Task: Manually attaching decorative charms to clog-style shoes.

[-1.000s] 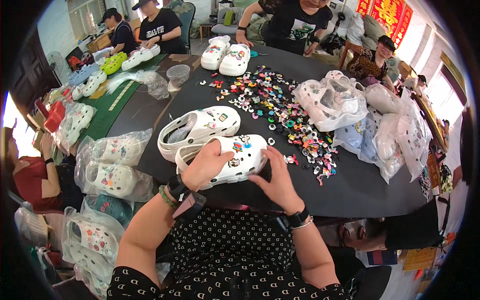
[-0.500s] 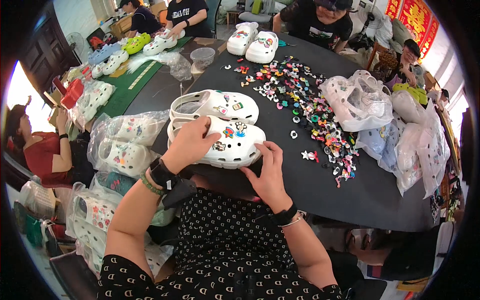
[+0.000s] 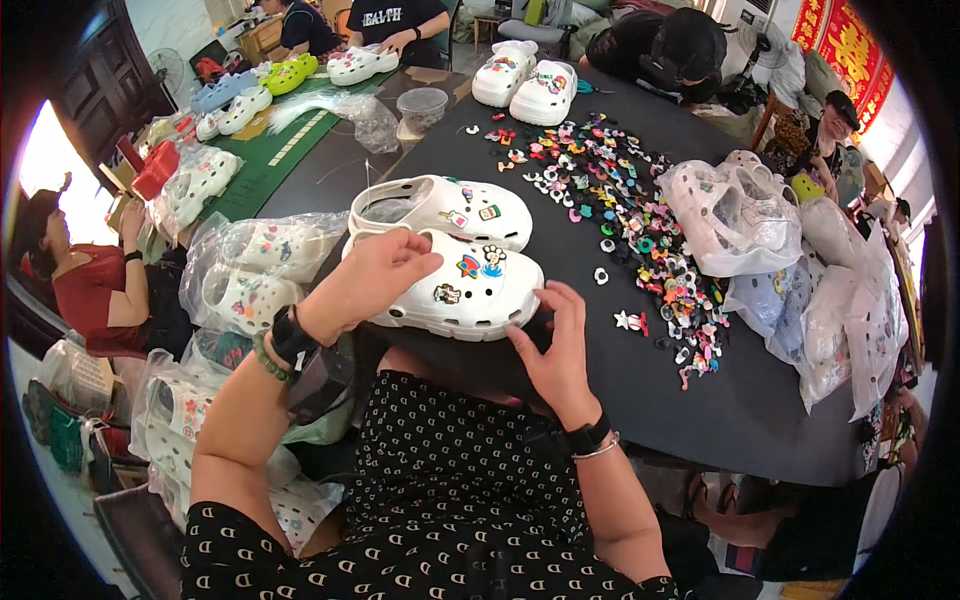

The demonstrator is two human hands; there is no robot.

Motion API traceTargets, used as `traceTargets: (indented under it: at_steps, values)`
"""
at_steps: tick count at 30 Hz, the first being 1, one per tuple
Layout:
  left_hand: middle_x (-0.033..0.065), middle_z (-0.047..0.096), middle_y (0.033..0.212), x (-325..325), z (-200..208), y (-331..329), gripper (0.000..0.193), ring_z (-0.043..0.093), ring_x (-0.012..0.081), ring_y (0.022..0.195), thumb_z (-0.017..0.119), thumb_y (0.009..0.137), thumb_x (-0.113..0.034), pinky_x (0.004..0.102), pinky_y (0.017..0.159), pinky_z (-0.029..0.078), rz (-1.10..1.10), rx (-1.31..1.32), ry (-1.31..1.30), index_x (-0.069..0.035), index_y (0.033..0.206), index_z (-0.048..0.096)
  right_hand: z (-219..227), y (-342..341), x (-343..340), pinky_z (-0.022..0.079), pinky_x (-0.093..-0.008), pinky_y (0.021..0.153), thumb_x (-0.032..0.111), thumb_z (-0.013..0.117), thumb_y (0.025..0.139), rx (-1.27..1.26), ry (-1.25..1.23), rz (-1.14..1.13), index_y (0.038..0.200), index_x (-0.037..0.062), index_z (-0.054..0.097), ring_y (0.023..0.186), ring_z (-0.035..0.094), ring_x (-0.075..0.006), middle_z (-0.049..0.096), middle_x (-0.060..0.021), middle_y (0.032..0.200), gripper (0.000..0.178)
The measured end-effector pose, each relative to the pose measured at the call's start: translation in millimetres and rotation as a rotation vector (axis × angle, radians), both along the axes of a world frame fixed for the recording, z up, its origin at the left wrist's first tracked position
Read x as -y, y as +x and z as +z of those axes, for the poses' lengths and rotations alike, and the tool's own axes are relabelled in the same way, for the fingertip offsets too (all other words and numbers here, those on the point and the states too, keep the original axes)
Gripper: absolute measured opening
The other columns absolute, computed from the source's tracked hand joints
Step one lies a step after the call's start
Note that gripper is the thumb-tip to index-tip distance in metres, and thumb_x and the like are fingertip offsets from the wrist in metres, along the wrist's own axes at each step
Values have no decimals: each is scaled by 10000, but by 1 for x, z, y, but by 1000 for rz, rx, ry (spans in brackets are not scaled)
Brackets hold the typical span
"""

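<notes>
A white clog with several colourful charms on its upper lies at the table's near edge, its toe to the right. Its mate, another white clog, sits just beyond it, with charms on it too. My left hand is over the heel and opening of the nearer clog, thumb and fingers slightly apart, nothing visible between them. At the toe, my right hand has its thumb on the side and its fingertips at the front, holding the clog between them.
Loose charms spread over the dark table. Another pair of white clogs stands at the back. Bagged clogs lie right and left. A clear round tub stands behind. Several people sit around.
My left hand has lifted slightly off the nearer clog's upper and its fingers have loosened. My right hand stays at the toe, fingers a little more spread. The whole view has shifted slightly.
</notes>
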State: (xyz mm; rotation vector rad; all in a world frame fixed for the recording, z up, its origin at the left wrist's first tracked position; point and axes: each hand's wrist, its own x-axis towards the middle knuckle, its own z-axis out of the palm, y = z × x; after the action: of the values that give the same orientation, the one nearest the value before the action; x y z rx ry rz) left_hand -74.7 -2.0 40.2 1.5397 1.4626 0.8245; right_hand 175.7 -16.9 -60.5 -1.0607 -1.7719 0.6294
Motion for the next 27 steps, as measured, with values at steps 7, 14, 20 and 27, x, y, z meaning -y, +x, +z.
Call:
traceTargets:
  at_steps: [7, 14, 20, 27]
  values:
    - [89, 674, 1080, -43, -22, 6, 308, 675, 165, 881, 623, 933, -193, 292, 746, 564, -12, 631, -522, 12, 1161, 597, 45, -12, -30, 407, -426, 939, 179, 838, 668, 142, 182, 39, 1093, 60, 565, 1090, 467, -344, 520, -130, 1177, 519]
    - [114, 663, 1128, -39, -24, 22, 363, 670, 205, 941, 678, 873, -82, 350, 786, 569, -44, 628, -524, 18, 1209, 584, 39, -27, -50, 412, -402, 855, 204, 871, 599, 248, 133, 47, 1018, 90, 569, 1007, 485, -310, 546, -82, 1029, 529]
    - [131, 650, 1142, -37, -33, 22, 429, 655, 211, 959, 706, 828, -41, 369, 815, 553, -1, 627, -468, 63, 1216, 555, 37, -34, -64, 421, -382, 811, 221, 899, 530, 245, 66, 13, 920, 98, 583, 939, 489, -288, 558, -63, 957, 517]
    - [159, 625, 1014, -34, -32, 24, 461, 626, 200, 881, 776, 764, -86, 347, 740, 522, 125, 452, -365, 121, 1065, 494, 52, -36, -66, 440, -379, 801, 175, 886, 523, 224, -44, 34, 872, 93, 617, 919, 494, -282, 574, -70, 906, 448]
